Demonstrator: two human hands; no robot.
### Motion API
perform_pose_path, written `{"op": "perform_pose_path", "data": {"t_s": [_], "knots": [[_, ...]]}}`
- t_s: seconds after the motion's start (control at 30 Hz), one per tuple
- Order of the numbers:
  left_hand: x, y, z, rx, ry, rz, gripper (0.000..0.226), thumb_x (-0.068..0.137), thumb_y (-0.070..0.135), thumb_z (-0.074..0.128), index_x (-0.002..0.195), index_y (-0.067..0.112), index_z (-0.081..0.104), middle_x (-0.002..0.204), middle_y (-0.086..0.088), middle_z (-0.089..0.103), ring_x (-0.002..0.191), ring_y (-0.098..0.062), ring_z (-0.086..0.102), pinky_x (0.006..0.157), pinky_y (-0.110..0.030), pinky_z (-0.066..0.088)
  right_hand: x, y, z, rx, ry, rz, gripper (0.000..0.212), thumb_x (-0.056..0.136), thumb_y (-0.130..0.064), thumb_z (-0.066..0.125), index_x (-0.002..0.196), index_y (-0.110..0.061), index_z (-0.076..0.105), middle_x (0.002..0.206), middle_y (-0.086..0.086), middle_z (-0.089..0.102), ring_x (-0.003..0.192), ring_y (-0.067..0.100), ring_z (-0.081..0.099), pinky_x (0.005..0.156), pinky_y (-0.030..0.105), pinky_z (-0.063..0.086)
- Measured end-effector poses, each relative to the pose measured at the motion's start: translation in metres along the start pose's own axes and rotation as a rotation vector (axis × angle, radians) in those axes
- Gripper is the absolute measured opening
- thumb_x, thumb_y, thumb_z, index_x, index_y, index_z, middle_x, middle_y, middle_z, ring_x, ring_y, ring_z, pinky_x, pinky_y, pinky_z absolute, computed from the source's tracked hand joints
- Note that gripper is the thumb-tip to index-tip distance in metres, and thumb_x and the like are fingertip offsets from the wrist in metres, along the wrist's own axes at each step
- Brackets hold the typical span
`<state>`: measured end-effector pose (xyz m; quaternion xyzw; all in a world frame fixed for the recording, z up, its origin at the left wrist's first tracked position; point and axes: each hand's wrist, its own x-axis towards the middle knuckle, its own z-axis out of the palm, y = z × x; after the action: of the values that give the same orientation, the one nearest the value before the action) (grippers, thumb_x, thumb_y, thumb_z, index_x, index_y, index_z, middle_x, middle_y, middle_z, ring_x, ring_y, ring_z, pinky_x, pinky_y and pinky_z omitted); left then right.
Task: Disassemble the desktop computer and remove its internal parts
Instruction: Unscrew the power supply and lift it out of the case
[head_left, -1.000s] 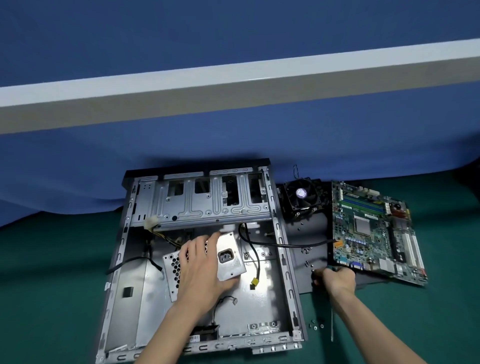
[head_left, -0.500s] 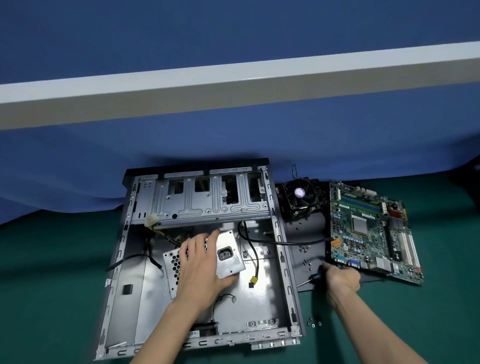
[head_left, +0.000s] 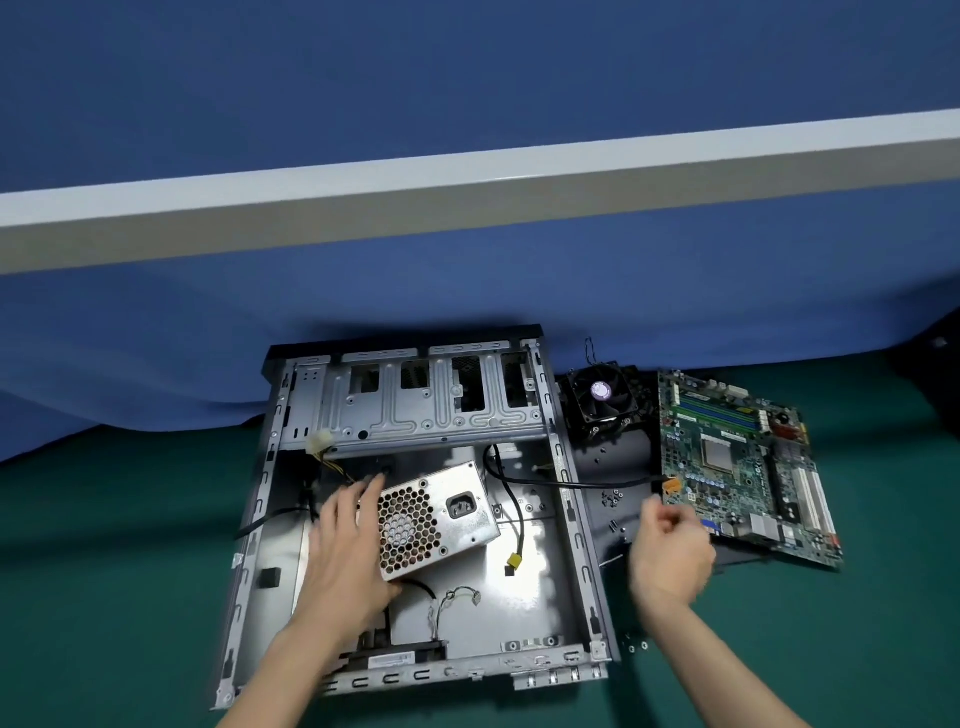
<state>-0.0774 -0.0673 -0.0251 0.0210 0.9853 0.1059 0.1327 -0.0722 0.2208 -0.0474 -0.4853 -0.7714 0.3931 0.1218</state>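
The left hand's fingers (head_left: 363, 493) lie stretched over the left end of the PSU (head_left: 441, 514), tips reaching past its far edge, while the thumb tucks in under its near corner. So the left hand (head_left: 348, 551) has the PSU gripped by that end. The PSU sits askew inside the case (head_left: 576, 525), left of middle, its honeycomb grille and mains socket facing up.

The case lies open and flat in the middle of the worktop (head_left: 130, 571), with the drive cage (head_left: 426, 410) across its far end. A yellow plug (head_left: 514, 561) on a black lead rests on the case floor just right of the PSU.

The right hand (head_left: 670, 551) is blurred, its fingers curled in. I cannot tell whether it holds anything. It hovers right of the case, over the near part of a dark panel (head_left: 618, 452) that lies flat beside the case. A thin shaft (head_left: 613, 559) shows just left of that hand.

The board (head_left: 737, 462) lies on the panel's right side, toward the worktop's right edge, and a black cable (head_left: 571, 483) runs from the case to its left edge. The fan (head_left: 602, 392) sits at the panel's far end. Loose screws (head_left: 612, 498) lie on the panel, and more lie on the worktop by the case's near right corner.
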Motion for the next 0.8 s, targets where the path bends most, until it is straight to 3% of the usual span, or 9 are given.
{"op": "perform_pose_path", "data": {"t_s": [0.07, 0.17, 0.23, 0.3, 0.4, 0.5, 0.57, 0.7, 0.8], "knots": [[-0.001, 0.0, -0.003, -0.134, -0.027, 0.018, 0.117, 0.064, 0.022, 0.085, 0.147, 0.024, 0.003, 0.136, 0.004, 0.019, 0.123, -0.014, 0.027, 0.101, -0.024, 0.036, -0.028, -0.019, -0.003, 0.047, -0.08, -0.313, 0.028, 0.092, -0.028, 0.056, 0.065, -0.018, 0.052, 0.054, -0.004, 0.054, 0.053, 0.02, 0.055, 0.048, 0.022, 0.037], [-0.002, 0.003, -0.009, -0.17, -0.035, 0.019, 0.105, 0.066, 0.01, 0.081, 0.144, 0.022, 0.011, 0.129, 0.004, 0.023, 0.113, -0.012, 0.031, 0.082, -0.019, 0.043, -0.063, -0.046, -0.001, -0.046, -0.373, -0.803, 0.02, 0.083, -0.039, 0.065, 0.079, -0.02, 0.06, 0.073, -0.006, 0.058, 0.068, 0.01, 0.052, 0.063, 0.017, 0.04], [-0.004, 0.005, -0.011, -0.166, -0.021, 0.016, 0.097, 0.068, 0.006, 0.075, 0.142, 0.022, 0.015, 0.128, 0.004, 0.024, 0.11, -0.012, 0.032, 0.072, -0.019, 0.046, -0.08, -0.061, 0.011, -0.301, -0.685, -1.01, 0.063, 0.074, -0.056, 0.068, 0.124, -0.02, 0.054, 0.124, -0.002, 0.051, 0.114, 0.014, 0.044, 0.099, 0.026, 0.037], [-0.007, 0.007, -0.012, -0.131, 0.005, 0.048, 0.089, 0.072, 0.0, 0.065, 0.142, 0.021, 0.016, 0.13, 0.003, 0.022, 0.111, -0.012, 0.031, 0.067, -0.019, 0.048, -0.091, -0.07, 0.026, -0.628, -0.879, -1.144, 0.11, 0.066, -0.06, 0.073, 0.151, -0.023, 0.013, 0.155, -0.003, 0.012, 0.142, 0.02, 0.01, 0.118, 0.04, 0.008], [-0.01, 0.007, -0.014, -0.053, 0.077, 0.147, 0.086, 0.073, -0.004, 0.055, 0.144, 0.022, 0.014, 0.135, 0.002, 0.019, 0.118, -0.014, 0.028, 0.064, -0.016, 0.041, -0.105, -0.08, 0.04, -0.888, -0.86, -1.32, 0.126, 0.069, -0.041, 0.08, 0.15, -0.018, -0.014, 0.157, 0.008, 0.006, 0.145, 0.029, 0.0, 0.115, 0.053, -0.008], [-0.017, -0.006, -0.029, -0.119, 0.081, 0.248, 0.089, 0.071, 0.019, 0.073, 0.141, 0.029, 0.018, 0.131, 0.012, 0.022, 0.12, -0.009, 0.028, 0.067, -0.012, 0.036, -0.111, -0.087, 0.04, -0.883, -0.796, -1.341, 0.117, 0.065, -0.04, 0.081, 0.15, -0.016, 0.004, 0.148, 0.007, 0.026, 0.137, 0.026, 0.022, 0.113, 0.059, 0.008], [-0.019, -0.017, -0.052, -0.462, -0.027, 0.245, 0.101, 0.049, 0.054, 0.084, 0.133, 0.04, 0.03, 0.128, 0.023, 0.03, 0.12, 0.002, 0.031, 0.083, -0.012, 0.036, -0.116, -0.089, 0.032, -0.813, -0.787, -1.336, 0.112, 0.06, -0.043, 0.08, 0.146, -0.019, 0.012, 0.141, 0.002, 0.031, 0.128, 0.022, 0.027, 0.107, 0.057, 0.021], [-0.014, -0.035, -0.088, -1.21, -0.023, -0.353, 0.079, 0.06, 0.08, 0.053, 0.125, 0.037, 0.047, 0.124, 0.006, 0.051, 0.093, -0.013, 0.056, 0.066, -0.027, 0.05, -0.124, -0.091, 0.008, -0.693, -0.721, -1.36, 0.106, 0.059, -0.045, 0.08, 0.142, -0.023, 0.017, 0.134, -0.004, 0.032, 0.119, 0.018, 0.027, 0.098, 0.048, 0.029], [-0.008, -0.032, -0.099, -1.389, -0.396, -0.697, 0.089, 0.065, 0.083, 0.052, 0.129, 0.021, 0.047, 0.127, -0.015, 0.053, 0.106, -0.034, 0.057, 0.069, -0.051, 0.055, -0.131, -0.099, -0.009, -0.605, -0.686, -1.345, 0.106, 0.058, -0.045, 0.08, 0.143, -0.022, 0.021, 0.133, -0.006, 0.032, 0.117, 0.015, 0.027, 0.099, 0.047, 0.029]]}}
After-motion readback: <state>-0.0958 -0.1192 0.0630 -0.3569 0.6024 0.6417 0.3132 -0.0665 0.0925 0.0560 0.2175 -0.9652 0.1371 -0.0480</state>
